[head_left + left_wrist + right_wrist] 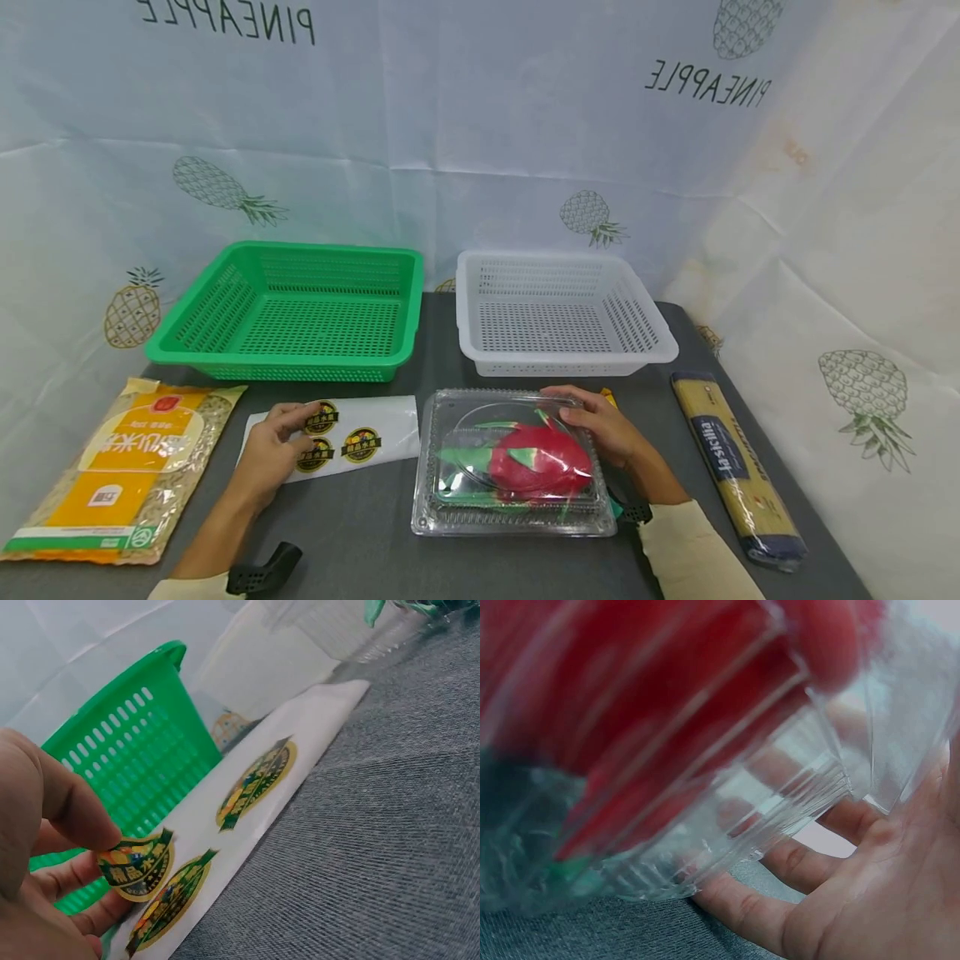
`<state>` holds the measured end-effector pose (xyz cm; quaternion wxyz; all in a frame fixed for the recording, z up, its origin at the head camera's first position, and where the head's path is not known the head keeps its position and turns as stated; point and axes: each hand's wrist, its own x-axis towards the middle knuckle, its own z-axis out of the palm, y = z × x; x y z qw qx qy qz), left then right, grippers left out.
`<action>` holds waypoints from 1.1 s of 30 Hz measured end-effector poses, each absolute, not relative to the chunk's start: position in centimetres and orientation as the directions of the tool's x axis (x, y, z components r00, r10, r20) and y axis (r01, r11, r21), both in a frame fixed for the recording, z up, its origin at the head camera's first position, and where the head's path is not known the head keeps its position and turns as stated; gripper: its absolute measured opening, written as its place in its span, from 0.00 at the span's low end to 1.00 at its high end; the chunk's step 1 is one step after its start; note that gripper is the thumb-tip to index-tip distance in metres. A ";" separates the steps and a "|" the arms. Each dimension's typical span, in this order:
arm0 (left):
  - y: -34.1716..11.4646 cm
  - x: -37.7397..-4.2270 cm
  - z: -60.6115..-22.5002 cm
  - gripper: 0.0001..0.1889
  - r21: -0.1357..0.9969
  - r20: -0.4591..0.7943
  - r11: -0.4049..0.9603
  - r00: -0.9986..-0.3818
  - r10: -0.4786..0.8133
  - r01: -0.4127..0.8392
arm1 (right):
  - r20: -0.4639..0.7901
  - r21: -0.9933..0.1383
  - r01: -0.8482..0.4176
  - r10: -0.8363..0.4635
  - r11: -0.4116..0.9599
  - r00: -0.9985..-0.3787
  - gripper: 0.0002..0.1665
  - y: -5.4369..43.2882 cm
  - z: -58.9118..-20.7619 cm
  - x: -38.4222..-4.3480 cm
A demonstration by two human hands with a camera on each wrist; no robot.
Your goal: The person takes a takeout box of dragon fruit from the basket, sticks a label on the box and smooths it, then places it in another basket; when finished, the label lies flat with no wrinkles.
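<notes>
Sticker (135, 868), round with scalloped gold rim and green ribbon band: pinched between thumb and finger of the left hand (272, 452), just above the left part of a glossy white sheet (393, 423). It bows slightly between the fingertips; the thumb side of its edge is covered. Two matching stickers (362, 445) lie flat on the sheet.

Just right of the sheet, a clear plastic box (468, 517), thin-walled, ribbed and crimped at the rim. Inside, a dragon fruit (540, 462), smooth red skin with green-tipped scales, seen through glare. Right hand (606, 427) grips the box by its right side; from the right wrist the red is blurred, and the fingers appear to reach under the bottom edge, though I can't be sure how far.

Table (352, 550) under dark grey cloth, finely ribbed close up. Farther back, two slotted plastic baskets, green (285, 365) and white (562, 362), both rectangular with flared walls. Far left, a plump see-through bag of pale grains (123, 475), its corner cut off by the view. Far right, a long pasta packet (738, 471). Behind the right hand, a yellow scrap (609, 397), mostly hidden, unidentifiable. Sleeves run out of view below.
</notes>
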<state>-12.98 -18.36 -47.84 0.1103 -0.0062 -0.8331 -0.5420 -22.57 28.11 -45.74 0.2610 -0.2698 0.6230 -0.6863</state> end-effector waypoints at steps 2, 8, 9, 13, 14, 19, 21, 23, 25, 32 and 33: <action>-18.5 -13.0 -47.7 0.25 0.909 0.176 0.398 -0.979 -0.102 0.122 | 0.052 -0.995 0.018 -0.696 -0.093 -0.716 0.24 28.1 -45.7 -22.6; -19.0 -13.0 -47.1 0.24 0.950 0.131 0.295 -0.987 -0.088 0.100 | 0.066 -0.995 0.006 -0.697 -0.101 -0.714 0.24 28.1 -45.8 -22.7; -19.1 -12.9 -47.1 0.24 0.959 0.131 0.265 -0.988 -0.088 0.103 | 0.067 -0.995 0.005 -0.696 -0.101 -0.715 0.24 28.1 -45.9 -22.7; -19.5 -13.0 -47.1 0.24 0.977 0.137 0.175 -0.987 -0.089 0.120 | 0.065 -0.995 0.005 -0.693 -0.099 -0.718 0.23 28.2 -46.0 -22.8; -19.6 -13.0 -47.1 0.24 0.977 0.140 0.172 -0.987 -0.084 0.124 | 0.064 -0.995 0.005 -0.693 -0.098 -0.718 0.23 28.2 -46.0 -22.8; -19.8 -12.8 -46.8 0.25 0.957 0.156 0.258 -0.985 -0.076 0.132 | 0.069 -0.994 0.007 -0.698 -0.105 -0.712 0.23 28.0 -45.9 -22.6; -20.1 -12.7 -46.8 0.25 0.943 0.166 0.305 -0.983 -0.081 0.135 | 0.071 -0.994 0.010 -0.701 -0.110 -0.710 0.23 27.9 -45.9 -22.6; -20.5 -12.7 -46.7 0.25 0.931 0.173 0.339 -0.981 -0.084 0.135 | 0.069 -0.994 0.014 -0.703 -0.111 -0.708 0.23 27.9 -45.9 -22.6; -20.9 -12.6 -46.6 0.24 0.922 0.174 0.364 -0.981 -0.088 0.131 | 0.065 -0.994 0.013 -0.701 -0.106 -0.710 0.23 27.9 -46.0 -22.6; -21.9 -12.4 -46.0 0.22 0.910 0.177 0.390 -0.982 -0.066 0.138 | 0.061 -0.996 0.004 -0.690 -0.091 -0.721 0.23 28.1 -46.1 -22.6; -21.9 -12.4 -45.9 0.21 0.911 0.182 0.386 -0.981 -0.061 0.145 | 0.061 -0.996 0.004 -0.689 -0.092 -0.722 0.23 28.1 -46.1 -22.6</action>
